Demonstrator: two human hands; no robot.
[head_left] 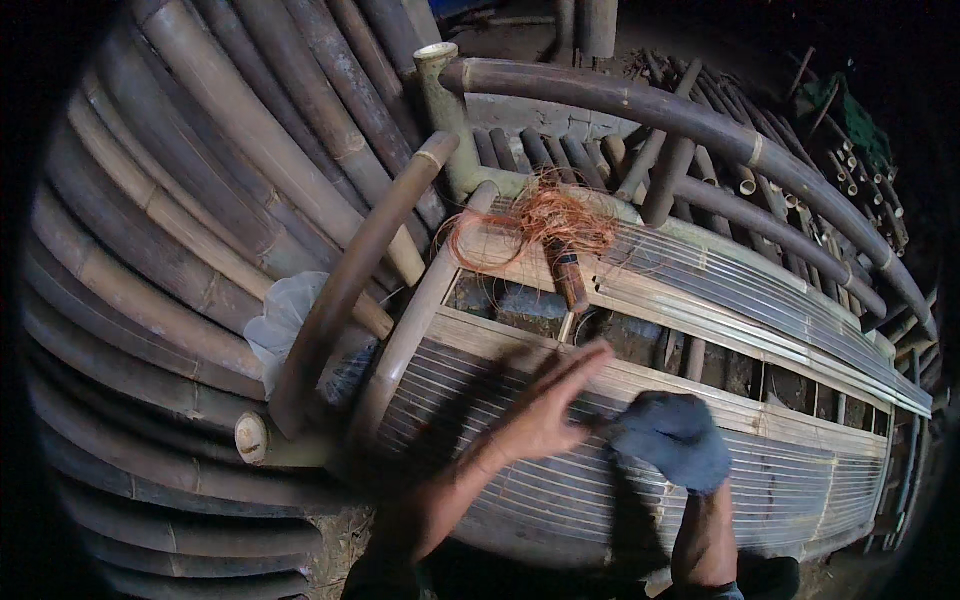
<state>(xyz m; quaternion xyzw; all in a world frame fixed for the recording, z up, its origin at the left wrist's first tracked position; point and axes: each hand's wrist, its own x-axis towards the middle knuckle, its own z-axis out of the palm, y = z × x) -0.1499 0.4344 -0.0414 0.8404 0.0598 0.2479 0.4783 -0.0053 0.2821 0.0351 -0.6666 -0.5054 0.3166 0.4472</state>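
Observation:
A bamboo bench frame (395, 330) with a seat of thin pale slats (560, 485) lies before me. My left hand (548, 412) is bare and hovers over the slats, fingers stretched out and thumb apart, holding nothing. Just to its right is my right hand (672, 440) in a grey glove, its fingers curled closed; whatever they may hold is hidden. Beyond my hands, a tangled bundle of copper-coloured wire (568, 218) rests on the far part of the seat. A brown, wooden-looking handle (566, 278) sticks out from under the wire toward me.
Thick dark bamboo poles (190, 240) are stacked at the left. A curved bamboo rail (640, 100) runs along the bench's far side, and a curved armrest (335, 300) rises at its left end. A clear plastic bag (285, 325) sits beside the armrest. Cut bamboo (840, 180) lies at the back right.

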